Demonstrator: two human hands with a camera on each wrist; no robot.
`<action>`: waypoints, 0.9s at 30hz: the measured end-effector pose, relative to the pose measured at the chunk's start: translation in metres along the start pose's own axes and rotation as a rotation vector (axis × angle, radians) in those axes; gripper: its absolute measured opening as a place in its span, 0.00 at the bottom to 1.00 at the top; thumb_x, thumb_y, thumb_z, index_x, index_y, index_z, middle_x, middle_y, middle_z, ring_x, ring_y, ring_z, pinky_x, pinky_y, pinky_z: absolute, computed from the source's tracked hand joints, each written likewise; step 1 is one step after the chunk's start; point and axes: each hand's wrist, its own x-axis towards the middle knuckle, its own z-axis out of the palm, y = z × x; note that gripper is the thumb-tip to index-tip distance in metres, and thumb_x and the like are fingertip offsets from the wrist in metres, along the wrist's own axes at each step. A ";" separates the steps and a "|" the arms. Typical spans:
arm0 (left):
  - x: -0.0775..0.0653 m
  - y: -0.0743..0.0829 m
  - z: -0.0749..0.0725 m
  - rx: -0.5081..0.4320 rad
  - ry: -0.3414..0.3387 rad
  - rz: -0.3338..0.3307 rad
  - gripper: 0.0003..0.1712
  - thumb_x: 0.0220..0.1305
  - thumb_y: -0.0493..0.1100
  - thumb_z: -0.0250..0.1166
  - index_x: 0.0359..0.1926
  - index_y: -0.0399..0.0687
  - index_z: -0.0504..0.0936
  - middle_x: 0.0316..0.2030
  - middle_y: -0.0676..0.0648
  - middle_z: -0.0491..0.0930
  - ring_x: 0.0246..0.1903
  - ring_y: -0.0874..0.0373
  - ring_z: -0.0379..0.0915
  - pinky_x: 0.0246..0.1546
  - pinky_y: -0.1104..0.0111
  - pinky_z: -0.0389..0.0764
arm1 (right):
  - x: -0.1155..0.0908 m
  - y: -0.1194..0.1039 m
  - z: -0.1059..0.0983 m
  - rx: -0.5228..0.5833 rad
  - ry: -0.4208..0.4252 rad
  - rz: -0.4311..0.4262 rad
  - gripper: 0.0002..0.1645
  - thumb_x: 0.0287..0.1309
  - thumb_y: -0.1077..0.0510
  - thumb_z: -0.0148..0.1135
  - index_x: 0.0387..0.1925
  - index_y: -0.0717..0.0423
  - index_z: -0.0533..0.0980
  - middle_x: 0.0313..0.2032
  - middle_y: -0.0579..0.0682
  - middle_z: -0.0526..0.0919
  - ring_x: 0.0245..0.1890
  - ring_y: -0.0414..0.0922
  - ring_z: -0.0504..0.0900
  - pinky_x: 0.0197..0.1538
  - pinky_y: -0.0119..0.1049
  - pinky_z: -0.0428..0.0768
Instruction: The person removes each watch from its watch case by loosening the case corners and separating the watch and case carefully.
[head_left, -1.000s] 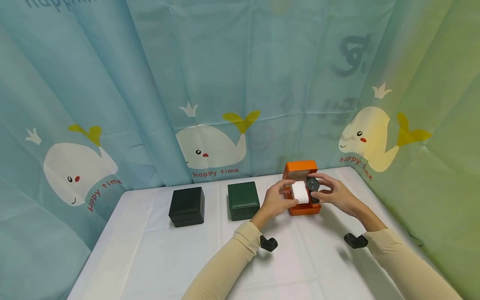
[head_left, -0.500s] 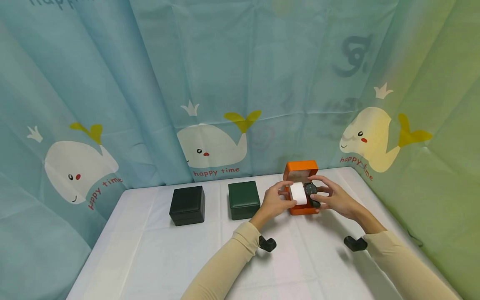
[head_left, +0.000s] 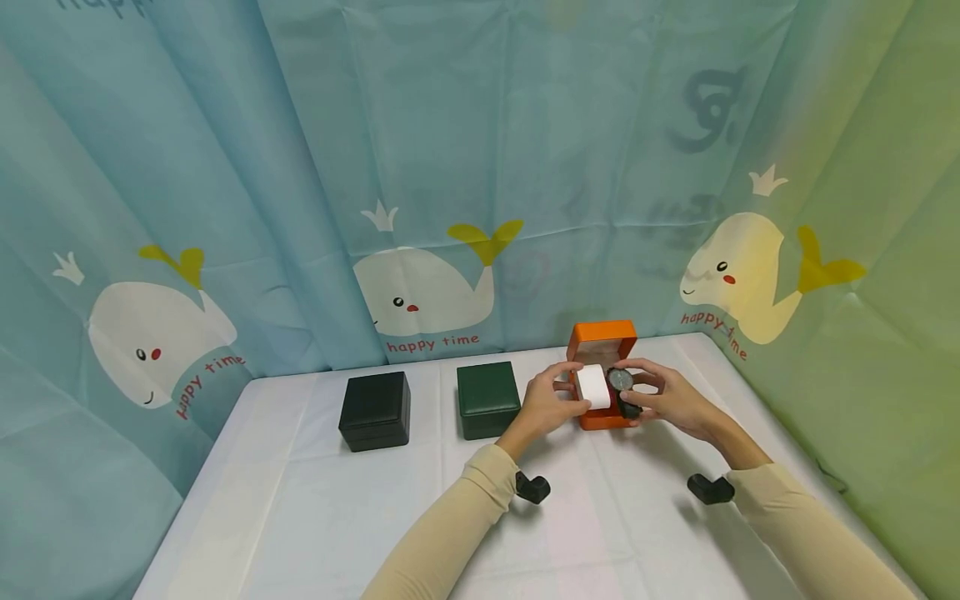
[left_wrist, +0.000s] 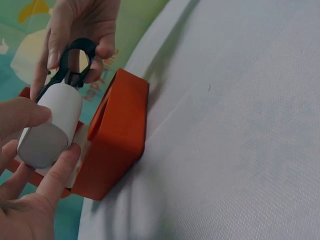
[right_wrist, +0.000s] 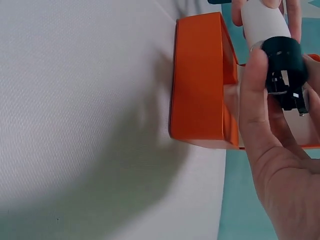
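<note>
Over the open orange watch box (head_left: 607, 421), my left hand (head_left: 551, 404) holds a white watch cushion (head_left: 592, 387) between thumb and fingers. My right hand (head_left: 675, 404) grips a black watch (head_left: 621, 381) with a round dark dial, right beside the cushion. In the left wrist view the closed loop of the watch strap (left_wrist: 62, 67) lies at the far end of the cushion (left_wrist: 62, 107). Seen from the right wrist, the watch strap (right_wrist: 284, 52) overlaps the cushion's end; whether the cushion enters the loop, I cannot tell.
To the left on the white-covered table (head_left: 337, 525) stand a closed green box (head_left: 487, 400) and a closed black box (head_left: 375, 411). A curtain (head_left: 450, 167) with whale prints hangs behind. Dark wrist mounts (head_left: 534, 488) stick out from both sleeves.
The watch has moved down and slightly left in my right hand, its dial tilting. The cushion in my left hand has shifted a little left. Both boxes stay put.
</note>
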 end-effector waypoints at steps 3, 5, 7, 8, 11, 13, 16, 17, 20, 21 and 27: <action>0.000 0.000 -0.001 0.007 0.008 0.000 0.34 0.54 0.34 0.78 0.61 0.57 0.82 0.56 0.47 0.80 0.49 0.50 0.83 0.43 0.68 0.83 | -0.001 -0.002 0.000 -0.007 0.008 0.011 0.41 0.65 0.61 0.70 0.74 0.58 0.63 0.60 0.72 0.71 0.41 0.55 0.86 0.41 0.52 0.87; 0.000 -0.001 -0.001 0.012 0.010 0.001 0.34 0.54 0.34 0.79 0.62 0.57 0.82 0.56 0.45 0.80 0.49 0.51 0.83 0.43 0.68 0.83 | -0.001 -0.002 0.000 -0.002 0.008 0.017 0.43 0.63 0.62 0.71 0.75 0.58 0.62 0.60 0.73 0.71 0.42 0.55 0.87 0.42 0.51 0.87; 0.001 -0.001 -0.001 0.014 0.009 0.005 0.34 0.54 0.34 0.79 0.62 0.57 0.82 0.56 0.44 0.80 0.48 0.52 0.83 0.43 0.68 0.83 | -0.001 -0.002 0.000 -0.001 0.009 0.023 0.44 0.62 0.63 0.72 0.76 0.57 0.61 0.60 0.73 0.71 0.44 0.54 0.86 0.44 0.50 0.87; 0.001 -0.001 -0.002 0.014 0.008 0.008 0.34 0.54 0.34 0.79 0.62 0.56 0.82 0.56 0.43 0.80 0.48 0.52 0.83 0.43 0.68 0.83 | -0.001 -0.001 0.000 -0.002 0.010 0.025 0.45 0.62 0.63 0.72 0.76 0.57 0.61 0.60 0.73 0.72 0.44 0.54 0.86 0.45 0.49 0.87; 0.001 -0.002 -0.002 0.015 0.006 0.015 0.34 0.54 0.34 0.78 0.62 0.55 0.82 0.56 0.42 0.80 0.48 0.52 0.83 0.42 0.69 0.83 | -0.002 0.000 0.000 -0.018 0.012 0.028 0.45 0.62 0.62 0.72 0.76 0.55 0.60 0.59 0.71 0.73 0.46 0.52 0.86 0.47 0.48 0.86; 0.001 -0.002 -0.003 0.014 0.005 0.019 0.34 0.54 0.34 0.78 0.62 0.55 0.82 0.56 0.42 0.80 0.48 0.51 0.83 0.42 0.69 0.83 | -0.003 0.000 0.000 -0.027 0.015 0.029 0.46 0.62 0.62 0.72 0.77 0.55 0.60 0.58 0.71 0.73 0.46 0.51 0.86 0.47 0.47 0.86; 0.001 -0.002 -0.003 0.015 0.004 0.019 0.34 0.54 0.33 0.78 0.62 0.54 0.82 0.57 0.43 0.79 0.49 0.49 0.83 0.42 0.69 0.83 | -0.004 0.000 -0.001 -0.034 0.018 0.023 0.46 0.63 0.62 0.72 0.77 0.54 0.60 0.58 0.70 0.74 0.46 0.51 0.85 0.47 0.47 0.86; 0.001 -0.002 -0.004 0.016 0.004 0.017 0.34 0.54 0.33 0.78 0.62 0.54 0.82 0.57 0.43 0.79 0.50 0.49 0.83 0.42 0.69 0.83 | -0.005 0.000 -0.001 -0.036 0.021 0.020 0.46 0.63 0.62 0.72 0.77 0.54 0.60 0.57 0.70 0.73 0.46 0.51 0.85 0.47 0.46 0.86; 0.001 -0.002 -0.004 0.015 0.006 0.011 0.34 0.54 0.33 0.78 0.62 0.54 0.82 0.58 0.44 0.79 0.50 0.47 0.83 0.42 0.69 0.83 | -0.006 -0.001 -0.002 -0.041 0.036 0.010 0.46 0.62 0.62 0.72 0.76 0.54 0.61 0.58 0.70 0.73 0.48 0.50 0.84 0.47 0.45 0.86; 0.002 -0.002 -0.004 0.016 0.006 0.009 0.34 0.54 0.33 0.78 0.62 0.54 0.82 0.58 0.44 0.79 0.50 0.47 0.82 0.42 0.69 0.83 | -0.006 -0.001 -0.002 -0.046 0.041 0.008 0.46 0.62 0.61 0.73 0.76 0.54 0.61 0.58 0.69 0.72 0.48 0.49 0.84 0.47 0.44 0.86; 0.001 -0.002 -0.005 0.008 0.003 0.002 0.33 0.55 0.34 0.78 0.62 0.55 0.82 0.58 0.46 0.79 0.50 0.48 0.82 0.42 0.69 0.83 | -0.009 -0.001 -0.003 -0.068 0.068 0.003 0.47 0.60 0.61 0.74 0.76 0.54 0.61 0.59 0.67 0.71 0.48 0.46 0.83 0.48 0.42 0.86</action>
